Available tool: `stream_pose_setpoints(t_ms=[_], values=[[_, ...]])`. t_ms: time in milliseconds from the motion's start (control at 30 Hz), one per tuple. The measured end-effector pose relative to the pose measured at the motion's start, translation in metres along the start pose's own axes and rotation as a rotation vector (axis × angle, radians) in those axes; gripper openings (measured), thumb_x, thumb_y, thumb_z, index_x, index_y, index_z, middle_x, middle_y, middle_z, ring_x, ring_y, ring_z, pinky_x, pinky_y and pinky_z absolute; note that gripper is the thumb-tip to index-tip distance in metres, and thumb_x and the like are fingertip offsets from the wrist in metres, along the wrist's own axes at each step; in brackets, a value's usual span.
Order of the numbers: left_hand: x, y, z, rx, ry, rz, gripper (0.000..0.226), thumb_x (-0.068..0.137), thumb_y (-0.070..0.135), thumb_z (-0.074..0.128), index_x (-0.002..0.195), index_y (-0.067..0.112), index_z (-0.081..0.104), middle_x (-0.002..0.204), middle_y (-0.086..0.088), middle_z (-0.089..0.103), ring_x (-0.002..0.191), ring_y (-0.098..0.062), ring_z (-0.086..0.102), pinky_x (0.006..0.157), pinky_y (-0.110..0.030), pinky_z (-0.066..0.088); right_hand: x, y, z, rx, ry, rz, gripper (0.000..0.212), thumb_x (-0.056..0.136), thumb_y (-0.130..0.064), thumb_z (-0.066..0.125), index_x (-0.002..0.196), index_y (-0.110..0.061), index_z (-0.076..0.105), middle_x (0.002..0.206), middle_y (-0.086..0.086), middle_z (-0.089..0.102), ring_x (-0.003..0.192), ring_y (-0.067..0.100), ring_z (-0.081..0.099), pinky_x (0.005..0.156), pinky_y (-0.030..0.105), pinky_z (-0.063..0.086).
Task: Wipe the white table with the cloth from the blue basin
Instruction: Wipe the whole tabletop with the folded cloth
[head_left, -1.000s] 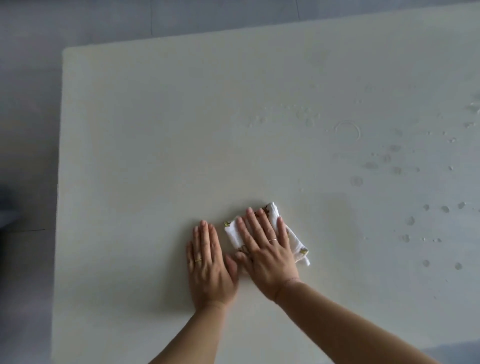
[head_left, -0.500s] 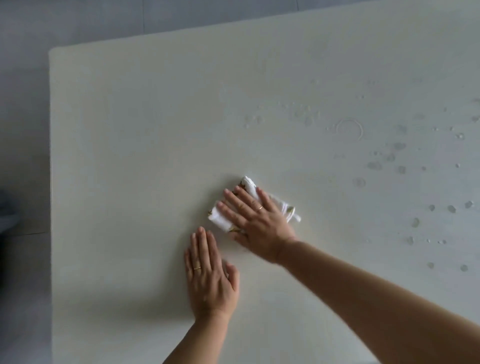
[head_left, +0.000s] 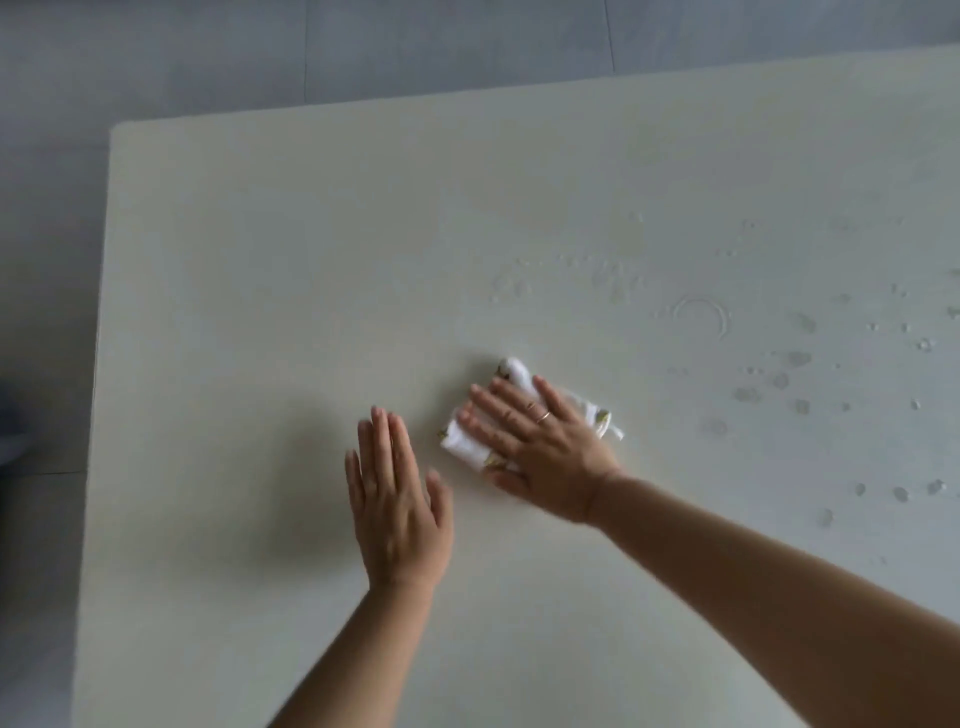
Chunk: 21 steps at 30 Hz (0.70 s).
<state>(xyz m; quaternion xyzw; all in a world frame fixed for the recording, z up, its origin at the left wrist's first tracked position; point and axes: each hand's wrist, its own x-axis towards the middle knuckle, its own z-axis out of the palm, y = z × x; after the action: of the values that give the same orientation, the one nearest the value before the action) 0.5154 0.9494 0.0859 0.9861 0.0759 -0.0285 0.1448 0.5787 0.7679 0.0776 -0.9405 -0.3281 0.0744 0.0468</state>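
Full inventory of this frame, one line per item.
table: one, white, fills most of the view
cloth: one, white with yellow-green print, folded, mid-table
water drops: many, clear, scattered over the table's right part
ring mark: one, wet arc, beyond the cloth
floor: grey tiles, beyond and left of the table
dark shape: one, bluish, left frame edge, unidentifiable
left hand: one, fingers straight, over the table left of the cloth
right hand: one, fingers straight, pressing the cloth, wears a gold ring

table (head_left: 260, 312): off-white | cloth (head_left: 460, 441): white, gold-green print | floor (head_left: 182, 62): grey
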Motion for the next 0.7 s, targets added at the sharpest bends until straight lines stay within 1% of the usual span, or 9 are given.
stream_pose_setpoints(t_ms=[33,100,200,267,333,433,500,633,700], values=[[0.022,0.003,-0.001,0.003,0.015,0.007,0.064,0.087,0.027,0.031,0.144,-0.002,0.029,0.154,-0.017,0.025,0.142,-0.032,0.023,0.116,-0.041,0.010,0.004,0.021,-0.004,-0.009,0.002,0.057,0.059,0.092,-0.051,0.035,0.145,-0.027,0.033,0.152,0.003,0.032,0.141,0.025,0.028,0.114,0.050,0.020],[0.064,0.009,0.000,0.025,0.036,0.016,0.064,0.088,0.029,0.030,0.144,-0.002,0.029,0.154,-0.018,0.025,0.142,-0.032,0.023,0.116,-0.041,0.011,0.017,0.048,-0.006,0.082,0.001,0.345,0.060,0.094,-0.052,0.034,0.149,-0.031,0.021,0.158,0.000,0.018,0.146,0.021,0.012,0.118,0.045,0.005],[0.117,0.015,0.007,0.059,0.041,0.008,0.064,0.091,0.033,0.028,0.145,0.001,0.028,0.155,-0.016,0.022,0.143,-0.031,0.021,0.117,-0.042,0.010,0.043,0.028,-0.001,0.194,0.046,0.699,0.061,0.096,-0.048,0.031,0.150,-0.032,0.010,0.160,-0.001,0.003,0.147,0.019,-0.003,0.115,0.043,-0.012],[0.135,0.016,0.014,0.049,0.023,-0.018,0.064,0.091,0.034,0.029,0.146,0.002,0.025,0.156,-0.015,0.019,0.145,-0.030,0.017,0.117,-0.042,0.009,0.047,-0.001,0.002,0.216,0.075,0.599,0.059,0.095,-0.046,0.033,0.149,-0.030,0.018,0.159,0.001,0.010,0.147,0.022,0.004,0.116,0.047,-0.007],[0.139,0.015,0.020,0.054,0.024,-0.022,0.064,0.091,0.032,0.030,0.147,0.002,0.023,0.157,-0.014,0.018,0.145,-0.029,0.015,0.117,-0.042,0.010,0.038,-0.012,0.005,0.165,0.067,0.336,0.057,0.094,-0.046,0.034,0.148,-0.027,0.027,0.157,0.002,0.021,0.146,0.023,0.014,0.117,0.050,0.005],[0.136,0.014,0.021,0.077,0.055,-0.002,0.063,0.091,0.031,0.029,0.146,0.001,0.025,0.156,-0.015,0.021,0.144,-0.030,0.018,0.116,-0.043,0.013,0.039,0.025,0.001,0.064,0.029,0.105,0.058,0.094,-0.050,0.032,0.148,-0.030,0.027,0.156,-0.001,0.024,0.145,0.022,0.018,0.117,0.048,0.009],[0.135,0.014,0.019,0.087,0.061,-0.008,0.064,0.091,0.032,0.027,0.146,0.001,0.026,0.155,-0.015,0.022,0.144,-0.030,0.019,0.116,-0.043,0.014,0.054,0.057,-0.003,0.051,0.042,0.217,0.057,0.095,-0.051,0.029,0.148,-0.031,0.024,0.157,0.000,0.021,0.145,0.020,0.016,0.116,0.045,0.003],[0.135,0.017,0.017,0.090,0.052,-0.021,0.064,0.090,0.031,0.026,0.146,0.001,0.025,0.156,-0.013,0.022,0.144,-0.029,0.019,0.117,-0.043,0.016,0.095,0.075,-0.007,0.210,0.109,0.812,0.061,0.095,-0.048,0.029,0.150,-0.030,0.010,0.160,0.001,0.005,0.147,0.019,-0.001,0.114,0.044,-0.012],[0.135,0.018,0.017,0.071,0.057,-0.026,0.063,0.089,0.030,0.027,0.145,0.000,0.028,0.154,-0.015,0.025,0.143,-0.030,0.022,0.116,-0.044,0.018,0.108,0.040,-0.005,0.215,0.113,0.823,0.064,0.094,-0.048,0.029,0.151,-0.026,0.009,0.160,0.005,0.003,0.147,0.023,-0.002,0.113,0.046,-0.015]])
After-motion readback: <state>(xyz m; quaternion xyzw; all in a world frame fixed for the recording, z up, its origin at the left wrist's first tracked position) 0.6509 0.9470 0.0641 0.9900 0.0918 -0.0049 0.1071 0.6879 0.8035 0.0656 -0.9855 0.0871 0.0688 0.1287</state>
